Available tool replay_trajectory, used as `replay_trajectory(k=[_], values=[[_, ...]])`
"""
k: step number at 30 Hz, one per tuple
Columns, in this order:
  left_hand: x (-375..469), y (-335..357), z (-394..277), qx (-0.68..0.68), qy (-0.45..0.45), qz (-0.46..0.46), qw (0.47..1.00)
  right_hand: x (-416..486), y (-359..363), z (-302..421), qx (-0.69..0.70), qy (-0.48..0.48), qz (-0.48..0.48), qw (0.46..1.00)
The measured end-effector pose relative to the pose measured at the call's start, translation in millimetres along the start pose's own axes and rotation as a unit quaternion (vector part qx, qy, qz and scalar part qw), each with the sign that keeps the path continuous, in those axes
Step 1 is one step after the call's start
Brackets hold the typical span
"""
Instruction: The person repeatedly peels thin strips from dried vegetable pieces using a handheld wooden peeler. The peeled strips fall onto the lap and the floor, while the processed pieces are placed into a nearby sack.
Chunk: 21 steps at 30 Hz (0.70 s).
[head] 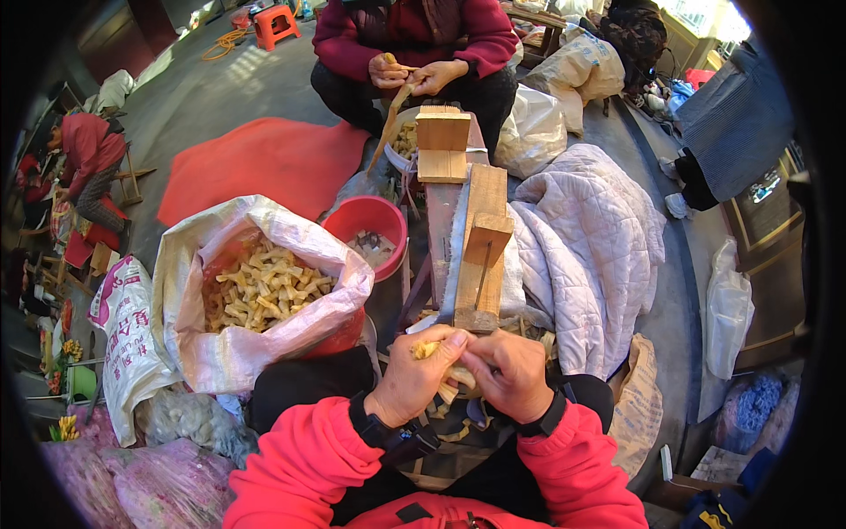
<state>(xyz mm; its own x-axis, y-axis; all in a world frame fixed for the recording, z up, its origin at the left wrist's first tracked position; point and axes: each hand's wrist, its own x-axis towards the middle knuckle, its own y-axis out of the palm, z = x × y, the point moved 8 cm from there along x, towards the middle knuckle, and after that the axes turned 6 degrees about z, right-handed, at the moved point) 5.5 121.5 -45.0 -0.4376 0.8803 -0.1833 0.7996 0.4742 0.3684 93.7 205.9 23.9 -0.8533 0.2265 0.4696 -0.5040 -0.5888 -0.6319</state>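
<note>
My left hand (418, 378) is closed around pale yellow pieces of what look like dried root or stem (461, 376). One end (423, 348) pokes out above its fingers. Pressed up against it, my right hand (510, 375) has its thumb and curled fingers on the same pieces; its inner grip is hidden. Just beyond both hands is the near end of a wooden block (480, 264) with a smaller upright block (488, 239) and a thin slot or rod along it. To the left, a woven plastic sack (264, 360) holds many cut yellowish pieces (268, 287).
A pink bucket (396, 225) stands beside the wooden bench (441, 225). A quilted cloth (581, 264) lies to its right. Opposite sits a person (416, 40) holding a long strip (391, 129). A red mat (264, 165) covers floor at left; a full white sack (129, 344) leans nearby.
</note>
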Motion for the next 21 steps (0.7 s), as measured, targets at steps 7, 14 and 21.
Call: replay_trajectory(k=[7, 14, 21], values=[[-31, 54, 27, 0.12, -0.272, 0.367, 0.881, 3, -18, -8, 0.152, -0.034, -0.012, 0.988], [-5, 28, -63, 0.275, 0.257, 0.191, 0.907, -18, 17, -46, 0.313, 0.246, 0.064, 0.915], [-19, 27, -55, 0.516, 0.418, 0.166, 0.729, -47, 60, -41, 0.62, 0.417, 0.195, 0.635]])
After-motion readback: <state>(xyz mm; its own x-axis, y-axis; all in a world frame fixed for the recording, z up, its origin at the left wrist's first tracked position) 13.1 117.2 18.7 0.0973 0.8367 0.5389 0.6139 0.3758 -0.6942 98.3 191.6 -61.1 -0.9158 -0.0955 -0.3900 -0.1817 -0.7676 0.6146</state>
